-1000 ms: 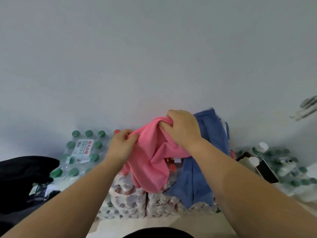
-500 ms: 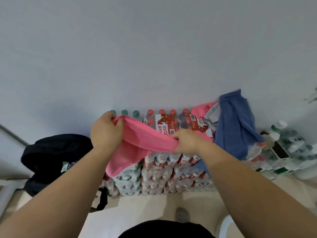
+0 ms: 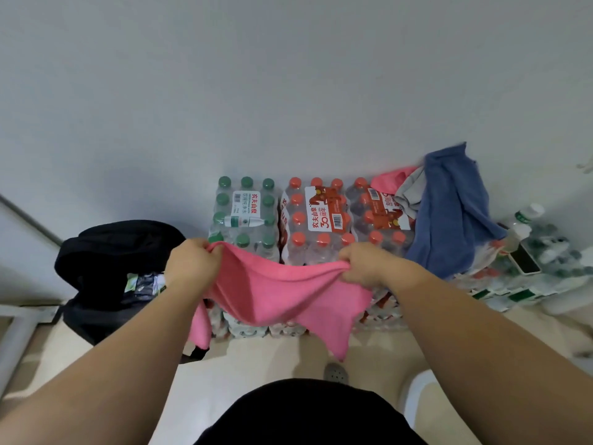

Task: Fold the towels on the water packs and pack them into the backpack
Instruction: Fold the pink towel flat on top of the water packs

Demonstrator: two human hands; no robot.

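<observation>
Left hand (image 3: 192, 263): fingers curled, pinching one top corner of the pink towel (image 3: 282, 297). Right hand (image 3: 365, 264): same pinch on the opposite corner. The hands are well apart and the top edge sags between them. The towel is in the air at the near edge of the water packs (image 3: 316, 216). Its body hangs down the front of the stack, one loose corner dropping toward the floor (image 3: 256, 364).

Step, as I judge it: opening the first towel out flat, ahead of any fold. No crease made yet. The next move calls for either laying it over the pack tops or bringing the two held corners together. The cloth is limp and bunched below the left grip, so the lower corners want squaring first, or the fold goes crooked.

Surface: shrink-wrapped bottle packs, one green-capped, the others red-capped, stacked several high against the wall (image 3: 288, 75). The cap tops are bumpy, so a poor bed for pressing a crease.

Right end of the stack: blue towel (image 3: 449, 213) in a heap, with a grey cloth (image 3: 409, 194) and a second pink towel (image 3: 390, 179) tucked partly beneath it. None folded.

Backpack (image 3: 118, 252): black, on the floor left of the stack, mouth open, something printed showing inside.

Far right: lower packs with a phone (image 3: 524, 260) lying on them and a white-capped bottle (image 3: 526, 216) beside it. Plain pale wall, pale floor.
</observation>
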